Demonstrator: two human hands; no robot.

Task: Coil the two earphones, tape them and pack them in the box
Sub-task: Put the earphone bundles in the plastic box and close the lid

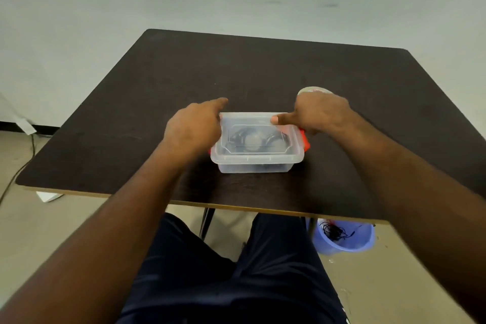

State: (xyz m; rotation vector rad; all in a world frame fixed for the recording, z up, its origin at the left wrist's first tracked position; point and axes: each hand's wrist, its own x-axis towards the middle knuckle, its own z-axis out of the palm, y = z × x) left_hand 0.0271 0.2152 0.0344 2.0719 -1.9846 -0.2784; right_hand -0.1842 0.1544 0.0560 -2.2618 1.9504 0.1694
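Seen from a camera worn on the person's head, a dark brown table [263, 68] fills the middle of the view, with a clear plastic box [256, 164] sitting near its front edge. The box's clear lid [256, 151] is on it, and dark coiled earphones [244, 137] show blurrily through the plastic inside. Red latches sit at both short ends; the right latch [305, 141] is plainly visible, the left one mostly hidden. The left hand [193, 127] rests at the box's left end, fingers loosely bent over the lid's far left corner, index finger pointing ahead; how firmly it holds is unclear. The right hand [319, 113] is at the far right corner, thumb stretched flat along the lid's far edge, its other fingers curled down behind the box. Just behind that hand a roll of tape [313, 91] peeks out on the table. Below the table, dark trousers are visible, and a blue bucket [349, 244] on the floor holds tangled black cables [332, 231].
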